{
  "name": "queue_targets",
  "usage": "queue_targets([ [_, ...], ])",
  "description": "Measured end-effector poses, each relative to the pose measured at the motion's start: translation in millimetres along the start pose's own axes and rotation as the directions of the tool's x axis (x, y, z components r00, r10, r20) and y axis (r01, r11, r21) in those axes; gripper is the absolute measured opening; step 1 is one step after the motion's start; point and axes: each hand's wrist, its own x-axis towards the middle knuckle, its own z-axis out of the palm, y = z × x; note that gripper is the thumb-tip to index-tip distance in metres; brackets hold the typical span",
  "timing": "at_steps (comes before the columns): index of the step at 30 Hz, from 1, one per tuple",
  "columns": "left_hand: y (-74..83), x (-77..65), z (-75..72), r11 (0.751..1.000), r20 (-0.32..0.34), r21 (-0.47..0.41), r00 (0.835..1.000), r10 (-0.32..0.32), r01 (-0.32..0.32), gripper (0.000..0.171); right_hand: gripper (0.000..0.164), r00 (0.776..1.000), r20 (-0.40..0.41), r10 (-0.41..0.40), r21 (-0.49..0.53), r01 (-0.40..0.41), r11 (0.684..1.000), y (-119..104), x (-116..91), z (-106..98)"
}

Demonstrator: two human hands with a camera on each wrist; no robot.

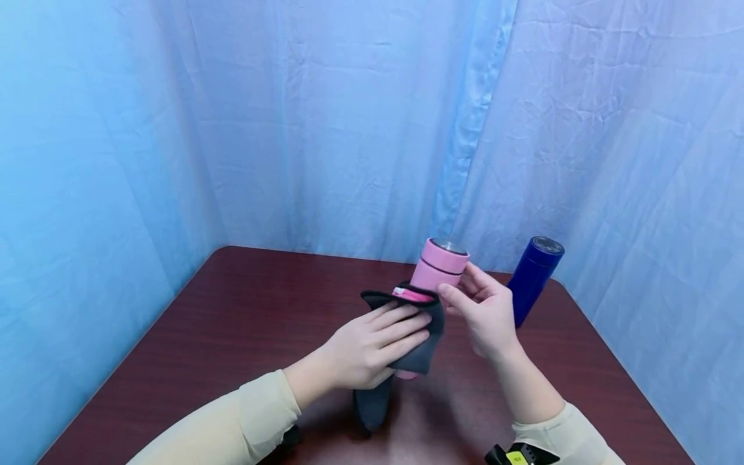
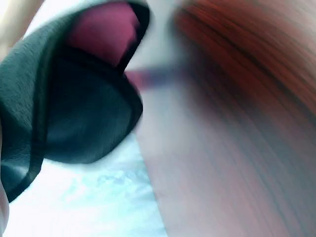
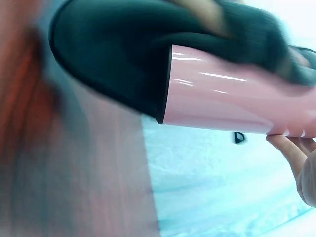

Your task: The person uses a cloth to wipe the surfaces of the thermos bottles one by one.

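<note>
In the head view a pink thermos bottle (image 1: 438,276), with a dark ring below its lid, is held tilted over the table. My right hand (image 1: 485,313) grips it near the lid, thumb on the near side. A dark grey cloth (image 1: 429,352) with black edging wraps part of the bottle. My left hand (image 1: 374,342) holds this cloth against the bottle, fingers laid across it; its thumb is hidden. Part of the cloth hangs below the hand. The right wrist view shows the bottle's glossy lower body (image 3: 217,94) and base edge beside the cloth (image 3: 108,49).
A dark blue thermos bottle (image 1: 531,278) stands on the right of the dark red wooden table (image 1: 232,336), just beyond my right hand. Light blue curtains (image 1: 349,129) surround the table at the back and sides.
</note>
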Motion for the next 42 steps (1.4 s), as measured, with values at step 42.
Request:
queue_targets([
  [42,-13.2,49.1,-7.2,-0.283,0.402,-0.836,0.173,-0.899,0.469,0.039,0.077,0.957,0.148,-0.249,-0.338,0.285,0.897,7.8,-19.3,16.4],
])
